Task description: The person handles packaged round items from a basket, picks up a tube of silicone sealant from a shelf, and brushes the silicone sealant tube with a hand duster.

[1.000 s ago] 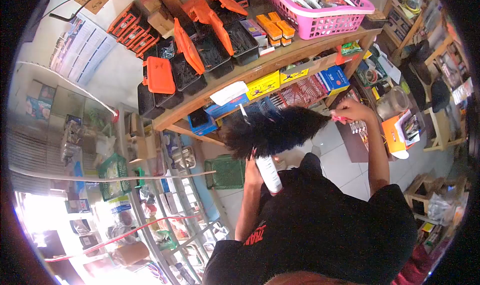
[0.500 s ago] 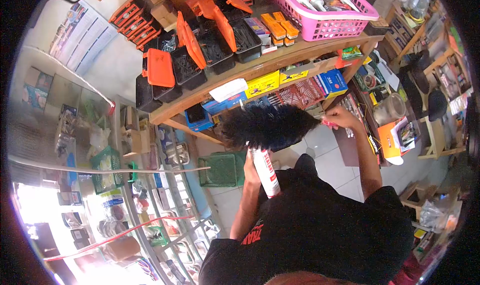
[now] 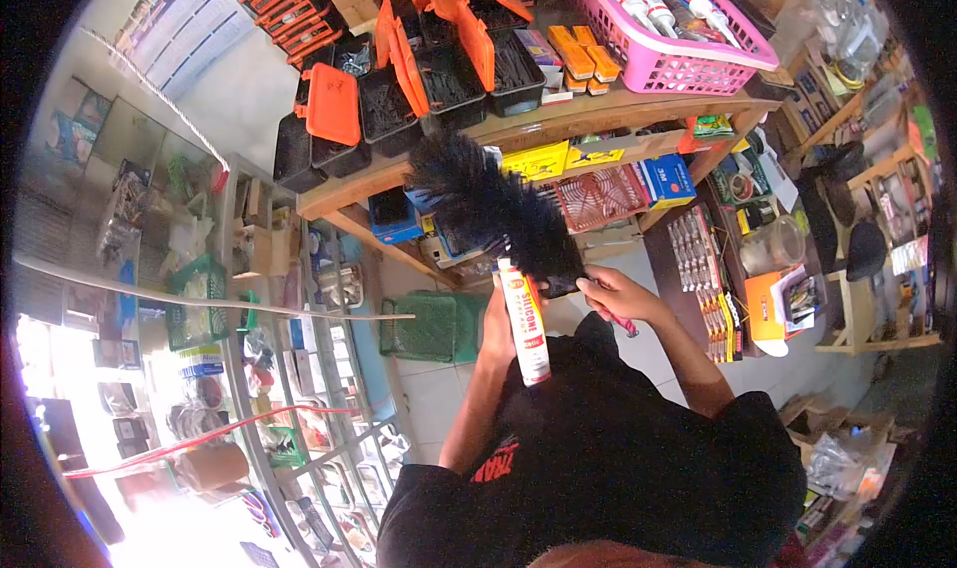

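Observation:
My left hand (image 3: 495,321) is wrapped round a white silicone sealant tube (image 3: 525,325) with red and orange print. The tube stands nearly upright before my chest, nozzle end up. A fluffy black duster (image 3: 498,194) leans up and to the left, its bristles over the tube's nozzle end. My right hand (image 3: 626,295) is closed on the duster's handle, whose pinkish end shows below the fingers. Where the bristles cover the nozzle, I cannot tell whether they touch it.
Ahead, a wooden shelf (image 3: 558,115) carries black bins (image 3: 449,89) with orange lids and a pink basket (image 3: 688,64) of similar tubes. A green crate (image 3: 429,327) sits on the tiled floor. Glass-fronted shelves line the left side, with a rod (image 3: 219,304) jutting across.
My right hand has moved left and down, closer to the tube. The duster has swung from nearly level to a steep slant. The tube's printed face has turned, now showing orange.

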### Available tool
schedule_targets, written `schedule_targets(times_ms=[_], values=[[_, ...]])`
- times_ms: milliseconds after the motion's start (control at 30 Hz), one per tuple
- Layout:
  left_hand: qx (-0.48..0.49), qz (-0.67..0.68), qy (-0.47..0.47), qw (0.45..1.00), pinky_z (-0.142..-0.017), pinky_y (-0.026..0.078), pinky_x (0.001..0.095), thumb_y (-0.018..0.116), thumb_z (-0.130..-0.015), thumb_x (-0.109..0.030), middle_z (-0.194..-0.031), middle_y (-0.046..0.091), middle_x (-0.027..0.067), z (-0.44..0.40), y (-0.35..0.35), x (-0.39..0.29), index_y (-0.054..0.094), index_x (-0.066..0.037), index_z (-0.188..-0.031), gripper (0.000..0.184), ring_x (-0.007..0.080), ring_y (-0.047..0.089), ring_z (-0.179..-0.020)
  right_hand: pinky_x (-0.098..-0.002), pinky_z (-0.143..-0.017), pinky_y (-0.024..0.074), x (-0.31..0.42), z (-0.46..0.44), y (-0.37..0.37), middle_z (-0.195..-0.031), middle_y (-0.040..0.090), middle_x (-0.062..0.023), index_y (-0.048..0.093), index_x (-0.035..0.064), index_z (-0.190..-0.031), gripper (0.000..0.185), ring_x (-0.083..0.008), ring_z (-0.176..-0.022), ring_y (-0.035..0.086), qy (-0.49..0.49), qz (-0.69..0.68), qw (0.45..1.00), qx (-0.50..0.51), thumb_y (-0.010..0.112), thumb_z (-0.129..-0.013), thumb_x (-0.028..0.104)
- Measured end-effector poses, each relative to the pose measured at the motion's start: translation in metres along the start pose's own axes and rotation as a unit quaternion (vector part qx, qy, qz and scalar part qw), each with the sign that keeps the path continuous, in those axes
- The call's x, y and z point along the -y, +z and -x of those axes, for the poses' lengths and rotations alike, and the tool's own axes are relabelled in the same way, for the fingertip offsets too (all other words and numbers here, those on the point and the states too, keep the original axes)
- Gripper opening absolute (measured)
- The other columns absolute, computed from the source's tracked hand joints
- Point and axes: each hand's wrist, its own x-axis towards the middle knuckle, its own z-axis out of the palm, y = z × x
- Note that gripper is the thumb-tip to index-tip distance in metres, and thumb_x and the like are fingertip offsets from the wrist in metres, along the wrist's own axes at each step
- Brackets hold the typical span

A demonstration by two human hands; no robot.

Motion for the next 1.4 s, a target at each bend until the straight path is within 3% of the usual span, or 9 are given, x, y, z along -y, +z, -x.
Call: schedule_targets(times_ms=[467, 733, 833, 967, 1000, 1033, 1100, 1233, 1400], values=[[0.062, 0.036, 0.012, 0.997, -0.073, 0.052, 0.0337, 0.038, -0.099, -0.032, -0.087, 0.063, 0.0052, -0.014, -0.054, 0.019, 0.057, -0.01, -0.103, 0.029, 0.018, 0.062, -0.08, -0.0275, -0.06, 0.0434, 0.013, 0.065, -0.02, -0.076, 0.061, -0.0027, 0.06, 0.0031, -0.117, 0.036, -0.0096, -0.066, 0.05, 0.064, 0.248, 0.955, 0.148, 0.064, -0.091, 0.028], [0.048, 0.097, 0.021, 0.994, -0.08, 0.054, 0.0345, 0.047, -0.096, -0.031, -0.101, 0.064, 0.0084, 0.004, -0.033, 0.009, 0.056, -0.006, -0.115, 0.032, 0.0185, 0.062, -0.085, -0.0256, -0.065, 0.0454, -0.01, 0.066, -0.039, -0.076, 0.063, -0.0024, 0.063, -0.0006, -0.114, 0.027, -0.0081, -0.07, 0.054, 0.048, 0.187, 0.981, -0.036, 0.059, -0.092, 0.014], [0.109, 0.185, -0.07, 0.974, -0.075, 0.056, 0.0372, 0.039, -0.093, -0.061, -0.098, 0.064, 0.0122, -0.037, -0.07, 0.029, 0.053, -0.004, -0.118, 0.064, 0.0222, 0.065, -0.086, -0.0235, -0.057, 0.0401, -0.003, 0.073, -0.051, -0.069, 0.053, 0.0028, 0.065, -0.0019, -0.101, 0.017, -0.0055, -0.065, 0.048, 0.067, 0.143, 0.981, 0.113, 0.058, -0.094, 0.011], [-0.035, 0.046, -0.02, 0.998, -0.069, 0.055, 0.0343, 0.036, -0.098, -0.052, -0.093, 0.064, 0.0091, -0.003, -0.039, 0.002, 0.056, -0.009, -0.114, 0.051, 0.0192, 0.063, -0.08, -0.0246, -0.065, 0.0462, 0.008, 0.074, -0.058, -0.083, 0.067, -0.001, 0.063, 0.0028, -0.118, 0.029, -0.0064, -0.072, 0.054, 0.103, 0.195, 0.975, 0.035, 0.062, -0.091, 0.014], [0.138, 0.248, -0.072, 0.956, -0.07, 0.054, 0.0339, 0.038, -0.1, -0.042, -0.09, 0.063, 0.0073, -0.013, -0.042, 0.006, 0.057, -0.008, -0.112, 0.041, 0.0183, 0.061, -0.077, -0.025, -0.065, 0.0469, 0.012, 0.072, -0.058, -0.081, 0.066, -0.0008, 0.064, 0.0026, -0.116, 0.028, -0.0063, -0.072, 0.054, 0.094, 0.195, 0.976, -0.016, 0.063, -0.09, 0.013], [-0.037, 0.192, -0.023, 0.98, -0.068, 0.054, 0.0342, 0.042, -0.099, -0.032, -0.085, 0.061, 0.0048, 0.001, -0.028, 0.003, 0.057, -0.007, -0.109, 0.031, 0.0175, 0.06, -0.074, -0.0249, -0.065, 0.047, 0.012, 0.069, -0.059, -0.081, 0.067, -0.0011, 0.064, 0.0025, -0.116, 0.028, -0.0062, -0.072, 0.055, 0.078, 0.188, 0.979, -0.011, 0.063, -0.09, 0.014], [0.114, 0.194, -0.025, 0.974, -0.071, 0.054, 0.0333, 0.041, -0.099, -0.03, -0.088, 0.061, 0.0047, -0.006, -0.061, 0.014, 0.057, -0.006, -0.108, 0.03, 0.0169, 0.06, -0.078, -0.0247, -0.066, 0.0473, 0.013, 0.065, -0.061, -0.082, 0.068, -0.0017, 0.065, 0.0024, -0.115, 0.028, -0.0061, -0.072, 0.055, 0.044, 0.173, 0.984, -0.003, 0.064, -0.09, 0.014], [-0.032, 0.076, -0.008, 0.997, -0.071, 0.056, 0.0341, 0.039, -0.095, -0.057, -0.098, 0.064, 0.0113, -0.009, -0.047, 0.004, 0.053, -0.006, -0.121, 0.059, 0.0199, 0.063, -0.082, -0.0223, -0.057, 0.044, 0.03, 0.066, -0.057, -0.075, 0.062, 0.0005, 0.066, -0.0013, -0.11, 0.023, -0.0054, -0.064, 0.053, 0.059, 0.214, 0.964, 0.149, 0.064, -0.088, 0.007], [0.073, 0.23, -0.032, 0.97, -0.07, 0.056, 0.0406, 0.044, -0.096, -0.052, -0.088, 0.062, 0.0101, -0.017, -0.076, 0.02, 0.054, -0.009, -0.117, 0.048, 0.0224, 0.062, -0.074, -0.0261, -0.071, 0.0495, 0.015, 0.063, -0.058, -0.092, 0.072, -0.0069, 0.064, 0.0013, -0.115, 0.029, -0.0075, -0.077, 0.06, 0.094, 0.15, 0.983, -0.057, 0.063, -0.091, 0.015]])
